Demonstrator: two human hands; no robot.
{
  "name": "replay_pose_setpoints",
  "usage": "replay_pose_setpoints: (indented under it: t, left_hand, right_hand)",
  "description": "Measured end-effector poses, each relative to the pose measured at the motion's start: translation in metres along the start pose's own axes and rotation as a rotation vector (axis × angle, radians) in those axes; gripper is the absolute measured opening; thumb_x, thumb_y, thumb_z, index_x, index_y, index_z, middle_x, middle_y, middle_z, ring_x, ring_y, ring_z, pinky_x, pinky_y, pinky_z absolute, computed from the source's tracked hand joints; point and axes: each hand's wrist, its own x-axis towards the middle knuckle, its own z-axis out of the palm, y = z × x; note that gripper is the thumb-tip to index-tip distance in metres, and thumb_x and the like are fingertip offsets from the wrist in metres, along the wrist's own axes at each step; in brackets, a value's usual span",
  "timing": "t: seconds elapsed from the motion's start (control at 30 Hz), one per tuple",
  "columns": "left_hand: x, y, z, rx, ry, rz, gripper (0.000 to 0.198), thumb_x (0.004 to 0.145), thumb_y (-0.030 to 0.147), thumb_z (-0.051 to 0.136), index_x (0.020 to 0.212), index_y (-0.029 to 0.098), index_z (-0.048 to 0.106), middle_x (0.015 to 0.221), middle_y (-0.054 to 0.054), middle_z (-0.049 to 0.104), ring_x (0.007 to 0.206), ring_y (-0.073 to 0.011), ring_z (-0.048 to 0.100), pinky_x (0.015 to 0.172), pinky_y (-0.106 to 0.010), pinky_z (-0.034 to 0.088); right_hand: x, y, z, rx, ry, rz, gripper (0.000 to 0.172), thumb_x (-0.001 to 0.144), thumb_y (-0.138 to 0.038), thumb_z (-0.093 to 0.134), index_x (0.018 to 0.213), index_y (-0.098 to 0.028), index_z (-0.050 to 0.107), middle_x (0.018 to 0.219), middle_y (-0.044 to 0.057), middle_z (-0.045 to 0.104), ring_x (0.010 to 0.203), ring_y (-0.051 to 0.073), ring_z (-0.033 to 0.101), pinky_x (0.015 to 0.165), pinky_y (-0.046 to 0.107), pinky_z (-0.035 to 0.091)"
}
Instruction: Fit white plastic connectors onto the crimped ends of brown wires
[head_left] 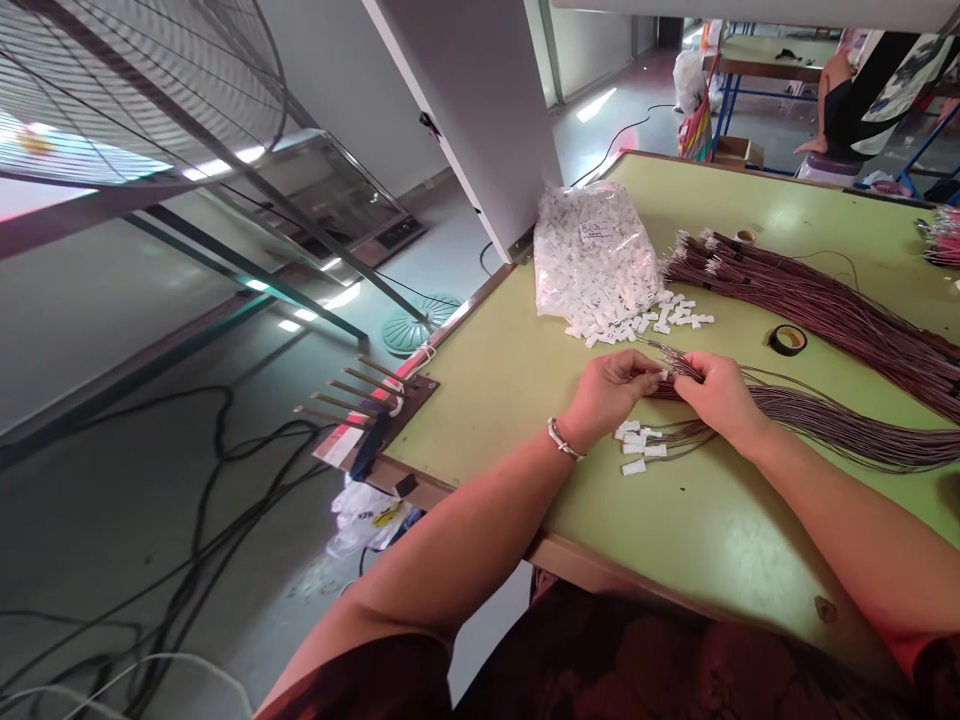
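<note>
My left hand (611,392) is closed in a pinch on a small white connector (663,375). Close against it, my right hand (720,395) pinches the metal-tipped ends of brown wires (681,364). The rest of this wire bundle (840,425) runs off to the right across the table. Just below my hands lie several white connectors (634,450) with wires in them. A clear plastic bag (596,250) full of white connectors stands behind my hands, with loose connectors (679,312) spilled at its mouth.
A second thick brown wire bundle (817,300) lies at the right, near a roll of black tape (787,340). A rack of metal pegs (367,390) sits on the left table corner. A large fan (142,90) stands at left. Another person's leg (831,95) shows at the back.
</note>
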Motion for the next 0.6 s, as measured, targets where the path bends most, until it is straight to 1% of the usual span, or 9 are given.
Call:
replay_pose_setpoints:
  t: [0.1, 0.17, 0.23, 0.3, 0.37, 0.4, 0.47, 0.53, 0.6]
  left_hand:
    - [0.0, 0.01, -0.008, 0.016, -0.056, -0.021, 0.013, 0.071, 0.025, 0.07, 0.075, 0.013, 0.066, 0.069, -0.004, 0.069, 0.063, -0.0124, 0.063, 0.066, -0.027, 0.054]
    - [-0.003, 0.018, -0.012, 0.134, -0.166, -0.031, 0.01, 0.071, 0.022, 0.069, 0.075, 0.013, 0.066, 0.069, -0.003, 0.068, 0.059, -0.011, 0.06, 0.06, -0.024, 0.052]
    - [-0.009, 0.026, -0.013, 0.307, -0.381, -0.008, 0.005, 0.07, 0.017, 0.067, 0.074, 0.014, 0.068, 0.068, -0.002, 0.068, 0.057, -0.0099, 0.058, 0.055, -0.02, 0.048]
    - [-0.014, 0.032, -0.013, 0.419, -0.662, 0.018, 0.008, 0.068, 0.012, 0.067, 0.074, 0.016, 0.07, 0.068, -0.001, 0.069, 0.058, -0.0099, 0.059, 0.054, -0.019, 0.046]
    - [-0.016, 0.036, -0.013, 0.397, -0.908, 0.022, 0.013, 0.066, 0.012, 0.07, 0.077, 0.019, 0.073, 0.07, -0.001, 0.07, 0.059, -0.0107, 0.061, 0.054, -0.018, 0.047]
    - [-0.016, 0.037, -0.016, 0.355, -0.964, 0.027, 0.015, 0.065, 0.013, 0.071, 0.078, 0.019, 0.073, 0.072, -0.002, 0.071, 0.06, -0.0115, 0.062, 0.056, -0.019, 0.049]
    - [-0.01, 0.039, -0.024, 0.293, -0.898, 0.054, 0.014, 0.064, 0.015, 0.073, 0.077, 0.019, 0.074, 0.077, -0.004, 0.072, 0.065, -0.0133, 0.064, 0.061, -0.021, 0.051]
    - [-0.002, 0.039, -0.035, 0.313, -0.627, 0.048, 0.009, 0.067, 0.014, 0.069, 0.073, 0.018, 0.073, 0.079, -0.005, 0.071, 0.07, -0.014, 0.064, 0.064, -0.022, 0.052]
    - [0.004, 0.038, -0.044, 0.33, -0.406, -0.067, 0.011, 0.07, 0.013, 0.063, 0.076, 0.016, 0.073, 0.075, -0.005, 0.07, 0.066, -0.0134, 0.064, 0.06, -0.023, 0.052]
  right_hand:
    - [0.001, 0.001, -0.003, 0.037, -0.014, -0.024, 0.014, 0.07, -0.03, 0.054, 0.064, -0.017, 0.056, 0.057, -0.004, 0.049, 0.056, 0.01, 0.042, 0.053, 0.023, 0.034]
    - [0.003, 0.003, -0.006, 0.07, -0.007, -0.045, 0.02, 0.074, -0.035, 0.057, 0.064, -0.017, 0.056, 0.057, -0.004, 0.049, 0.057, 0.01, 0.043, 0.055, 0.023, 0.035]
    - [0.005, 0.005, -0.008, 0.115, 0.032, -0.041, 0.025, 0.075, -0.04, 0.059, 0.067, -0.017, 0.059, 0.058, -0.003, 0.05, 0.056, 0.01, 0.044, 0.055, 0.024, 0.037]
    - [0.006, 0.007, -0.009, 0.193, 0.067, 0.008, 0.027, 0.075, -0.043, 0.062, 0.075, -0.016, 0.063, 0.058, -0.003, 0.052, 0.053, 0.01, 0.045, 0.051, 0.023, 0.037]
    - [0.006, 0.007, -0.008, 0.276, 0.059, 0.067, 0.032, 0.073, -0.044, 0.064, 0.088, -0.015, 0.065, 0.056, -0.003, 0.053, 0.047, 0.008, 0.042, 0.044, 0.022, 0.034]
    - [0.006, 0.007, -0.007, 0.308, 0.038, 0.088, 0.036, 0.073, -0.044, 0.065, 0.094, -0.015, 0.065, 0.056, -0.004, 0.053, 0.044, 0.008, 0.04, 0.042, 0.021, 0.032]
    - [0.006, 0.007, -0.005, 0.329, -0.009, 0.092, 0.041, 0.072, -0.043, 0.065, 0.102, -0.016, 0.063, 0.057, -0.004, 0.056, 0.043, 0.008, 0.041, 0.042, 0.021, 0.033]
    - [0.005, 0.008, -0.002, 0.289, -0.028, 0.057, 0.039, 0.071, -0.042, 0.065, 0.099, -0.016, 0.064, 0.061, -0.002, 0.06, 0.048, 0.009, 0.045, 0.047, 0.023, 0.038]
    - [0.005, 0.009, 0.0, 0.211, -0.033, 0.007, 0.032, 0.071, -0.04, 0.065, 0.091, -0.016, 0.067, 0.066, 0.0, 0.063, 0.056, 0.011, 0.05, 0.056, 0.025, 0.042]
